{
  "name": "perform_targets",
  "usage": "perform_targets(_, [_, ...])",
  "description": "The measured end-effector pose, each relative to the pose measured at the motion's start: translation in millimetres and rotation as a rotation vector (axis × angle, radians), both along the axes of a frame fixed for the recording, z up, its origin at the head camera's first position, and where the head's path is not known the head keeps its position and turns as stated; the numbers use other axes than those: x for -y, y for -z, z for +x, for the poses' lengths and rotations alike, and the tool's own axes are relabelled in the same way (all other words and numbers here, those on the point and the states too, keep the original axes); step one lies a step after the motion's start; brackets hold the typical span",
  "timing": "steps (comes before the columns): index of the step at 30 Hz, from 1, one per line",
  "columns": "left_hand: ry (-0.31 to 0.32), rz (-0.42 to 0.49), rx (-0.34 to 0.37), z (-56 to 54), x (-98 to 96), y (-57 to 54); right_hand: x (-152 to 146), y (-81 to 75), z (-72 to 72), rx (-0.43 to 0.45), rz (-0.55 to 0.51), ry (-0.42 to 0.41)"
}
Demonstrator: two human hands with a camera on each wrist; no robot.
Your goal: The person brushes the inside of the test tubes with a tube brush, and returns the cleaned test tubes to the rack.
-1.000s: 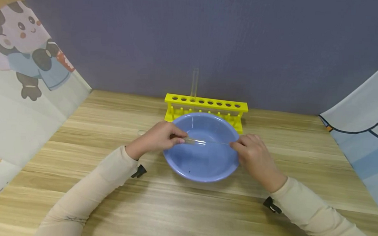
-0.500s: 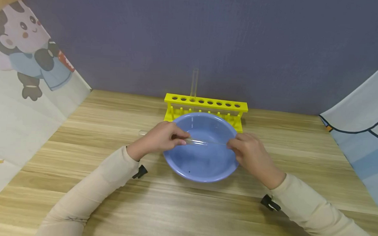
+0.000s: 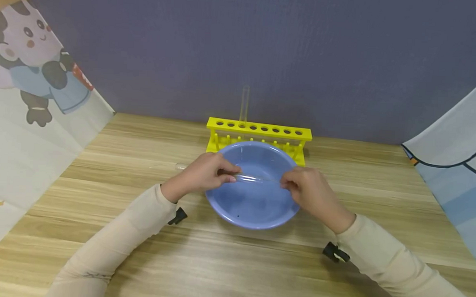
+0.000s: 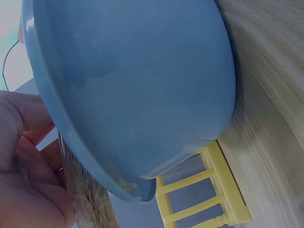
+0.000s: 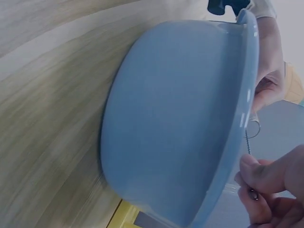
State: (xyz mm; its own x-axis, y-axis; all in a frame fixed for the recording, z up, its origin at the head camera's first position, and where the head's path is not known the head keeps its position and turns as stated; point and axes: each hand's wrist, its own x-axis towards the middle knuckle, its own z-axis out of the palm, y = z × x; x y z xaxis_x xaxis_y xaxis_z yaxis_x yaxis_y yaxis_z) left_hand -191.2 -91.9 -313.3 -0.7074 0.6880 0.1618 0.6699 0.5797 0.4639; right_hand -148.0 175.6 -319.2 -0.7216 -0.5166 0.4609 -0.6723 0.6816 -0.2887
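My left hand point(image 3: 205, 172) grips a clear glass test tube point(image 3: 249, 178) lying nearly level over the blue basin point(image 3: 255, 215). Its rounded end pokes out left of the wrist, and its mouth faces right. Brown bristles point(image 4: 90, 192) of a test tube brush show within the tube in the left wrist view. From the mouth a thin twisted wire point(image 5: 248, 142), the brush's handle, runs to my right hand point(image 3: 316, 194). Thumb and fingers of that hand pinch the wire near its end, above the basin's right side.
Behind the basin stands a yellow test tube rack point(image 3: 278, 131), its front partly hidden by the basin. Another clear test tube point(image 3: 245, 102) stands upright in it. A dark grey wall point(image 3: 345, 73) rises behind the wooden table point(image 3: 232, 268).
My right hand has moved left toward the tube's mouth, and less wire shows between the two. My left hand has shifted very slightly right with the tube.
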Motion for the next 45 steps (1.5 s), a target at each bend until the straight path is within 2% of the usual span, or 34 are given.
perform_targets(11, [0.02,0.013,-0.016,-0.1,-4.4,2.0,6.9,-3.3,-8.2,0.289,-0.049,0.007])
perform_targets(17, [0.03,0.02,-0.019,-1.1,-6.9,1.8,7.6,-2.9,-12.5,0.365,-0.083,0.004])
perform_targets(27, [0.042,0.04,-0.067,0.6,-9.4,2.1,13.3,-4.7,-11.5,0.326,-0.061,0.011])
perform_targets(35, [0.04,0.035,-0.077,0.1,-10.8,3.9,18.9,-5.1,-10.1,0.3,-0.04,0.026])
perform_targets(45, [0.028,0.044,-0.083,-0.4,-10.4,4.2,20.3,-2.6,-11.3,0.195,-0.012,0.02])
